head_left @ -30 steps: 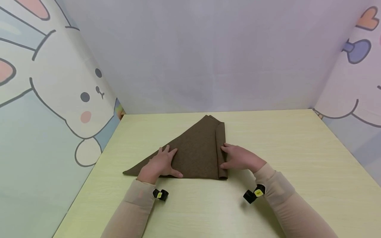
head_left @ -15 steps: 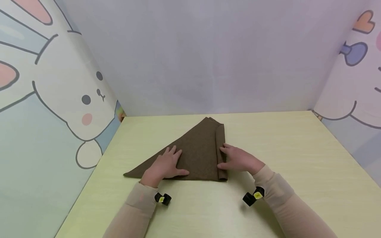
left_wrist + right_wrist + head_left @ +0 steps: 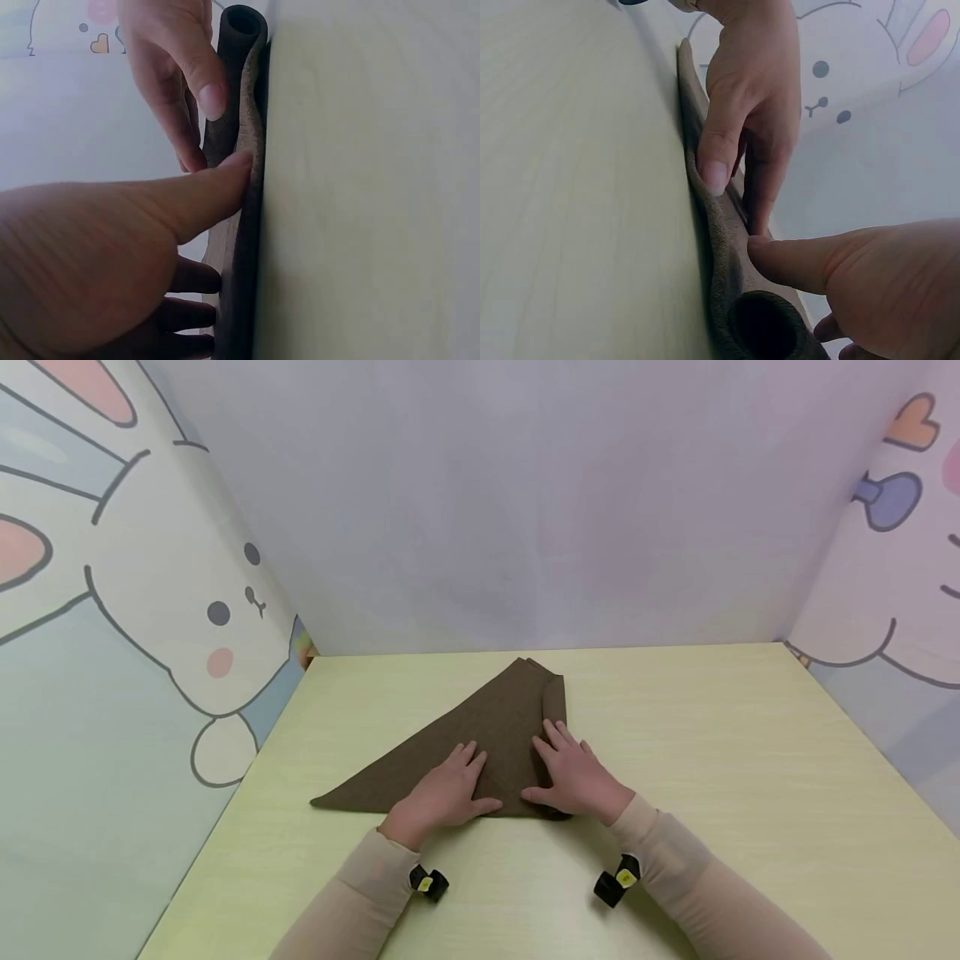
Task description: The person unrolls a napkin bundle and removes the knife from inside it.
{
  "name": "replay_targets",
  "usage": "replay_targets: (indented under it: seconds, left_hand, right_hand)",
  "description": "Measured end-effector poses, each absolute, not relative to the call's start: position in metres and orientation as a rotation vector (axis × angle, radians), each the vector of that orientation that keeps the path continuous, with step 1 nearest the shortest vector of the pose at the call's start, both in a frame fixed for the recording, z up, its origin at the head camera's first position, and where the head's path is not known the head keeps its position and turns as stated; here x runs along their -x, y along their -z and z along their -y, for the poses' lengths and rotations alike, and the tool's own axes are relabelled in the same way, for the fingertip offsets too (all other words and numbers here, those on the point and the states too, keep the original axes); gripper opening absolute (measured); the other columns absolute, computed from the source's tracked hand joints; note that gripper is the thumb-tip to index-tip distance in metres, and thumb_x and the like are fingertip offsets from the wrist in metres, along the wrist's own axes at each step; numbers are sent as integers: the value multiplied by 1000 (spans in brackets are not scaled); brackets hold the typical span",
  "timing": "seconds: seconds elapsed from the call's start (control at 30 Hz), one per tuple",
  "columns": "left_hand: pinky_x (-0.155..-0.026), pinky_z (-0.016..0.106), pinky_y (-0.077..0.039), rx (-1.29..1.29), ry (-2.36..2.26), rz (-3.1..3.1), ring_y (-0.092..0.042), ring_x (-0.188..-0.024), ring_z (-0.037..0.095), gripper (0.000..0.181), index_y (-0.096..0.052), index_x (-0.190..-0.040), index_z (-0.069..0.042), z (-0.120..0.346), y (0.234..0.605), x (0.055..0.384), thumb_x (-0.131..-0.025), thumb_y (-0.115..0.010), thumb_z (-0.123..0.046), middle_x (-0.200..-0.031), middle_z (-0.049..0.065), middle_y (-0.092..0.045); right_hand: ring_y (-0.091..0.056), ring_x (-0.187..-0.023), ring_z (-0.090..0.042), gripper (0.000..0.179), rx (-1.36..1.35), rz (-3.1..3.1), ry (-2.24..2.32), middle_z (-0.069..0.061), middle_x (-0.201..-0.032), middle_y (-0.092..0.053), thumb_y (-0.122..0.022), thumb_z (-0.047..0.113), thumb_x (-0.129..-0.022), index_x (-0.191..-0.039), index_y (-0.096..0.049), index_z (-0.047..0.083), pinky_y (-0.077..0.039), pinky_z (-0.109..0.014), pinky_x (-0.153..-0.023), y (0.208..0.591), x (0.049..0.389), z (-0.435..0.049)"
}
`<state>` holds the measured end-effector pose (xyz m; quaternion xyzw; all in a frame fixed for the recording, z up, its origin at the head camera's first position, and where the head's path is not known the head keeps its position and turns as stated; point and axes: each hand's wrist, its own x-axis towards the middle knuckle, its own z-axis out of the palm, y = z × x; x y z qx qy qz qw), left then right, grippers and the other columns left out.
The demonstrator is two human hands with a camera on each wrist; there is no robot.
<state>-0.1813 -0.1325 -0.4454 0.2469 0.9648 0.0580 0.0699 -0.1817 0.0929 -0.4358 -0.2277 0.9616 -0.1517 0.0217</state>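
Observation:
A brown cloth (image 3: 450, 718) lies on the table as a triangle, its long point toward the left. Along its right side runs a rolled edge (image 3: 554, 697), whose hollow end shows in the left wrist view as a dark tube (image 3: 231, 56). My left hand (image 3: 442, 793) rests on the cloth's near part, fingers spread and thumb close to the front edge. Over the roll lies my right hand (image 3: 577, 777), fingers extended, with its thumb touching the cloth left of the roll. The right palm and fingers hide the roll's lower part in the head view.
The pale wooden table (image 3: 735, 735) extends around the cloth on all sides. A plain light curtain (image 3: 495, 510) stands behind it, with cartoon-printed panels (image 3: 172, 568) at both sides. Each wrist carries a small black camera (image 3: 429, 883).
My left hand has slid rightward across the cloth. My right hand has moved from the roll's outer side to on top of it, slightly left. The cloth looks nearly unchanged.

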Motion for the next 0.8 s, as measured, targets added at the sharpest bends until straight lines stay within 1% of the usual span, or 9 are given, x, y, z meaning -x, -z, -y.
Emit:
replay_targets:
  seconds: [0.13, 0.4, 0.8]
  left_hand:
    - [-102, 41, -29, -754, -174, -2909, -16, -135, 32, 85, -33, -141, -2, 130, 445, 181, -82, -53, -60, -148, 17, -20]
    - [-103, 41, -28, -764, -178, -2900, -16, -135, 34, 87, -32, -141, -1, 128, 444, 181, -81, -54, -61, -148, 18, -20]
    - [-102, 42, -29, -731, -212, -2887, -14, -135, 34, 89, -31, -142, -2, 133, 449, 180, -80, -55, -62, -148, 18, -18]
  right_hand:
    - [-12, -135, -37, 85, 706, -3013, 439, -22, -148, -16, -66, 52, -78, -138, -38, -1, -24, -60, -97, 440, 181, -94]
    - [-12, -135, -36, 85, 662, -3052, 395, -22, -148, -15, -67, 54, -75, -134, -43, -2, -25, -61, -96, 444, 181, -96]
    - [-12, -135, -36, 86, 648, -3036, 361, -22, -148, -15, -67, 55, -74, -135, -42, -1, -26, -60, -95, 445, 183, -95]
